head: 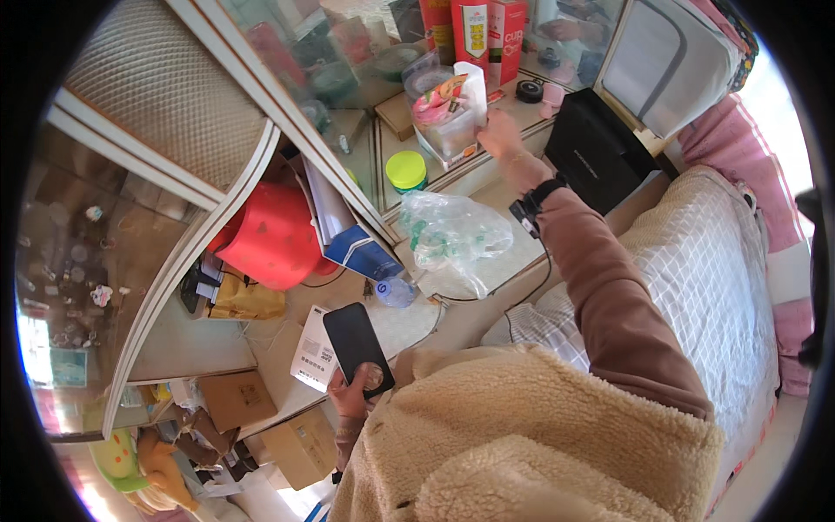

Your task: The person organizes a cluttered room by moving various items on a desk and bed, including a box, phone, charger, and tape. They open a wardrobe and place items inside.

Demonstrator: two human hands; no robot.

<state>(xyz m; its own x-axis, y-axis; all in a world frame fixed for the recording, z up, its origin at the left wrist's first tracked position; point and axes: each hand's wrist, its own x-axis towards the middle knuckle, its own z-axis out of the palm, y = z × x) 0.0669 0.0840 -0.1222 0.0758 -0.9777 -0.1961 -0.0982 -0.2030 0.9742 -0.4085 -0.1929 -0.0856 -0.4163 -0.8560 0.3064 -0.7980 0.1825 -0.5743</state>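
My left hand (351,395) grips the lower end of a black smartphone (355,342), its thumb across the dark face. A white printed packet (313,352) shows just behind the phone; whether the fingers touch it is hidden. My right hand (505,136) reaches up to the cabinet ledge, its fingertips at the right side of a clear plastic box (450,140). In that box are a pink and orange packet (438,101) and a roll of tape (427,79). A white upright container (473,91) stands beside the fingers. Whether they grip anything cannot be seen.
Left of the box stands a lime-lidded jar (406,171). A crumpled clear plastic bag (453,228) and a bottle (394,291) lie nearer. A black box (597,153) stands right, a red bin (271,238) left. Cardboard boxes (300,447) and a bed (704,280) flank me.
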